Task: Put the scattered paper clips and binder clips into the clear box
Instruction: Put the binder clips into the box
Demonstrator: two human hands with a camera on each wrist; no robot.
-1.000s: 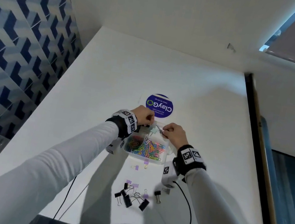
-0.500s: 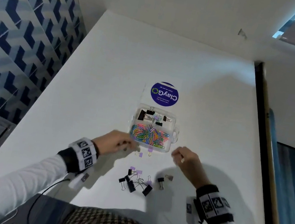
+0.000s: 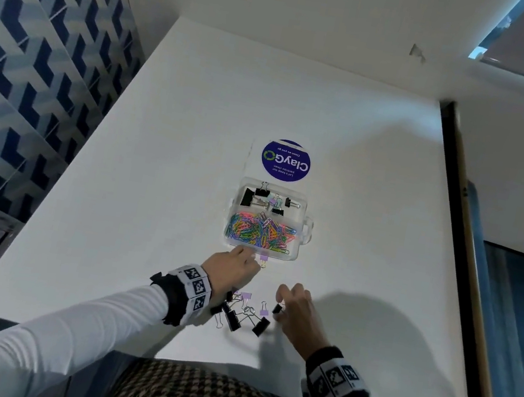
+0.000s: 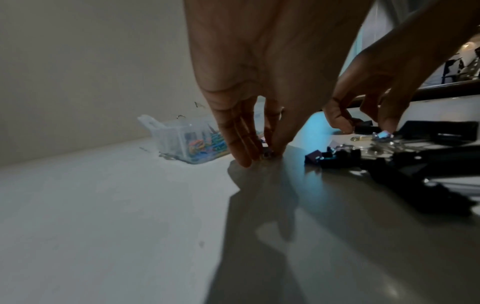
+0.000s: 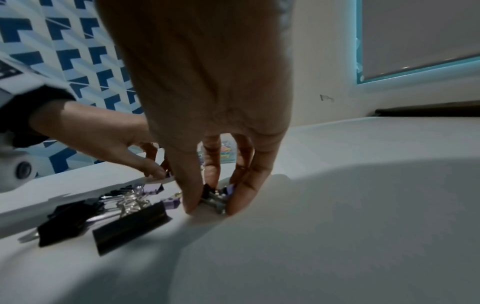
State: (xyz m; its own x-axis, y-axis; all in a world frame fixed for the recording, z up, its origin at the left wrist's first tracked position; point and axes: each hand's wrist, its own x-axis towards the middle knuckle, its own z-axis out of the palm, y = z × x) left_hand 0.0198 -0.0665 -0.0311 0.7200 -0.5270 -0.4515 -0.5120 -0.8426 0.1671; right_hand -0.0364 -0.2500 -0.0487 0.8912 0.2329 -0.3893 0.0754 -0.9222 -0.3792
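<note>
Head: clear box centre frame, paper clips and binders inside; loose binder clips lower centre. Left wrist: left hand fingertips pinch a purple clip. Right wrist: right hand thumb and fingers clamp a small black clip.

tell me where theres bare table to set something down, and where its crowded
Bare: the table left of the clear box, the stretch right of it toward the dark edge strip, and beyond the round sticker. Crowded: the near strip between box and table edge, with both hands and the binder clip pile.
</note>
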